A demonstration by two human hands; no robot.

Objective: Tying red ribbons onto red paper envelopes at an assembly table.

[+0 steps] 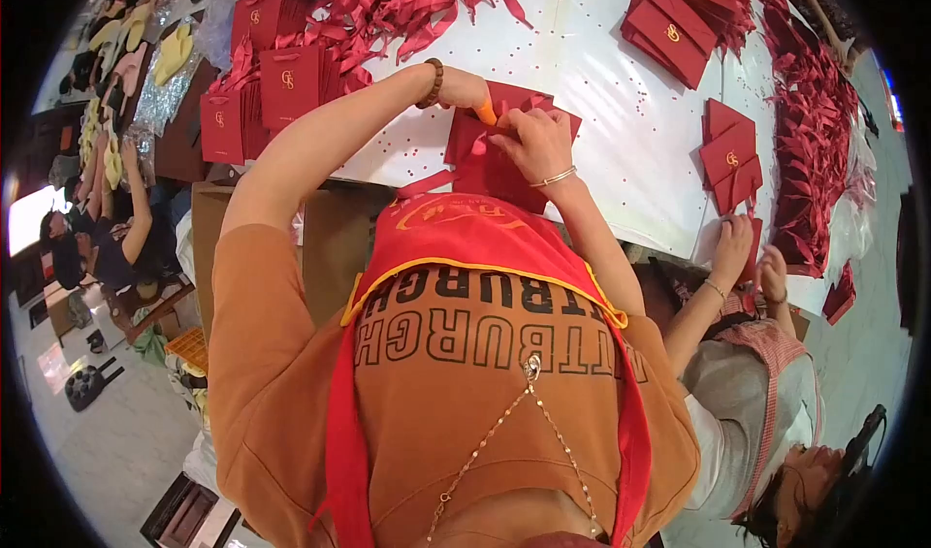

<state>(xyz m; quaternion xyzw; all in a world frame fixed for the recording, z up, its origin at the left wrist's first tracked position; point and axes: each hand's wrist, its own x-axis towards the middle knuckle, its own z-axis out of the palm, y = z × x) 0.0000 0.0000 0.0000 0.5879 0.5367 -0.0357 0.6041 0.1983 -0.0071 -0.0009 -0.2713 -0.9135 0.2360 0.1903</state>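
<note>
White table [621,155], one, across the top of my view, edge bowed toward me.
Co-worker [790,383], one, seated to my right, both hands at the table's edge.
Cardboard box [335,242], one, brown, beyond my left elbow, below the table's near edge.
Ribbon heap [417,10], one, red and tangled, at the far side of the table.
Red bags with gold print, several groups: standing at left [294,87], fanned in a pile at upper right [669,34], overlapping near the co-worker [729,150].
Dark red bag [495,177], one, lying flat on the table just before my apron [465,228], beneath both my hands.
My left hand [464,89], bent inward over the bag's far part; its grip I cannot tell.
My right hand [538,143], fingers curled, thumb side down near the bag's middle; whether it pinches ribbon I cannot tell.
Orange piece [485,111], one, at my left fingertips; cover or tool, unclear.
Red specks [388,145], many, scattered on the white.
</note>
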